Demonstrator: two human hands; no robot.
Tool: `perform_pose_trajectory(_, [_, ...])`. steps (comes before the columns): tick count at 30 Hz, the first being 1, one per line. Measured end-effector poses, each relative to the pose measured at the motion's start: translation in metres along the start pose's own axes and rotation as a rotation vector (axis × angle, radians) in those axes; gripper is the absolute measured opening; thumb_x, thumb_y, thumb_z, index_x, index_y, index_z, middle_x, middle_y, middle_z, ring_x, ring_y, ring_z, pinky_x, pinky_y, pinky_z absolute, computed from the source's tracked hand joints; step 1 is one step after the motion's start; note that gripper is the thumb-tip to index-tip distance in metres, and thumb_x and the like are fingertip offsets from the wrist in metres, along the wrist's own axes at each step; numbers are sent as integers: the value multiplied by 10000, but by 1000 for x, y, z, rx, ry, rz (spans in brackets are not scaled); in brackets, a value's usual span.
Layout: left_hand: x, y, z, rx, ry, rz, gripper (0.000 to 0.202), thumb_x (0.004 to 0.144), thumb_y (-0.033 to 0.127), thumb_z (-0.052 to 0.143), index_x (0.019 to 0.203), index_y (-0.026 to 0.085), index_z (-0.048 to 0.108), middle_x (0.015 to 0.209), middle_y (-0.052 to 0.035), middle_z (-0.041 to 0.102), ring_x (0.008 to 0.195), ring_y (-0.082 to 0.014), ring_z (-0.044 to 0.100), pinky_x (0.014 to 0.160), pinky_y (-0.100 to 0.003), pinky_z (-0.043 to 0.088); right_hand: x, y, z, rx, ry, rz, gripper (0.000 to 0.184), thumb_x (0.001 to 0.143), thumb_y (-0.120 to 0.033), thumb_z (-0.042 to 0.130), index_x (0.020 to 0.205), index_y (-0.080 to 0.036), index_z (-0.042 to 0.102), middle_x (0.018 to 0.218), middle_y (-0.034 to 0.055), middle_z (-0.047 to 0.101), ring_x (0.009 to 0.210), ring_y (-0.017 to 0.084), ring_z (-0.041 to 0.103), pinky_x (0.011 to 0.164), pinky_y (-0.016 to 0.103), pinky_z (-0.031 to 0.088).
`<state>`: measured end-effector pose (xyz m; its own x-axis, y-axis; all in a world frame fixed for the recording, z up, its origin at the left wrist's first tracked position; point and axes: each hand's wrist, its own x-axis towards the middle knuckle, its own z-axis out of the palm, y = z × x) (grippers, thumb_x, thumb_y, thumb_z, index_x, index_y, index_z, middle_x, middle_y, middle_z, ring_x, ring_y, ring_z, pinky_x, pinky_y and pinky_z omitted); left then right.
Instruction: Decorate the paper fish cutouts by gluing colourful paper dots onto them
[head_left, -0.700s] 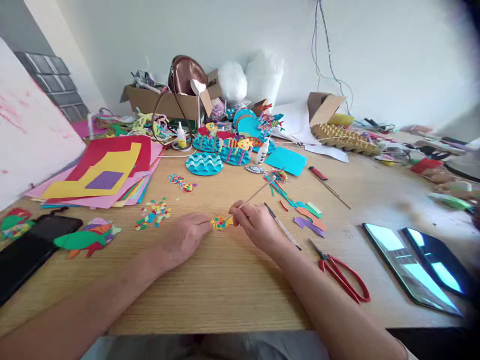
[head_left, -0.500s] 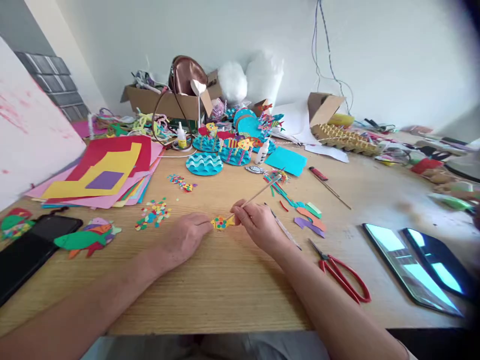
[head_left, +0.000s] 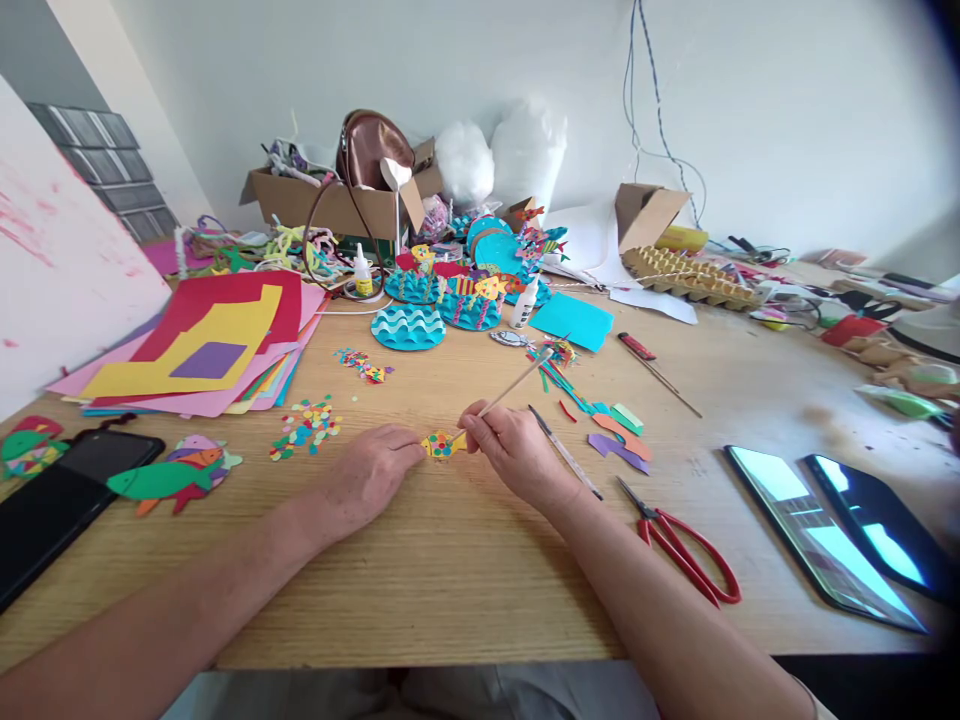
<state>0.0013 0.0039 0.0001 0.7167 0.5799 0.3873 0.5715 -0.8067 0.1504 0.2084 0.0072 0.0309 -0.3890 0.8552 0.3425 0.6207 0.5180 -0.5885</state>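
Observation:
A small yellow paper fish [head_left: 444, 445] with coloured dots lies flat on the table. The fingertips of my left hand [head_left: 377, 470], held together, pin its left end down. In my right hand [head_left: 506, 442], thumb and fingers close round a thin wooden stick [head_left: 514, 384]. The stick's lower tip touches or nearly touches the fish's dotted body, while its pale upper end points away from me. Loose paper dots [head_left: 306, 428] are scattered left of the fish. A pen [head_left: 564, 453] lies just right of my right hand.
Red-handled scissors [head_left: 679, 545] and two phones [head_left: 814, 540] rest at the right. Paper sheets [head_left: 247, 310] are stacked at the left, near paper fish [head_left: 165, 480]. Glue bottles [head_left: 524, 305] and blue wave-patterned pieces [head_left: 409, 328] stand farther back. Paper scraps [head_left: 619, 437] lie beyond the scissors.
My right hand and the stick have shifted slightly left, so the tip sits a little farther left over the fish. My left hand stays in place.

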Motion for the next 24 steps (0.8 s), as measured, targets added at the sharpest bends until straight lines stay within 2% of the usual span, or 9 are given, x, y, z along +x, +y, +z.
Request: perform_pose_trajectory(24, [1, 1, 1, -6, 12, 1, 295, 835, 47, 325, 888, 144, 599, 896, -75, 625, 852, -178, 558, 750, -315, 476, 0, -7, -7, 18, 16, 9, 324, 897, -268, 350, 618, -186, 492, 627, 5, 605, 568, 96, 547, 571, 199, 384])
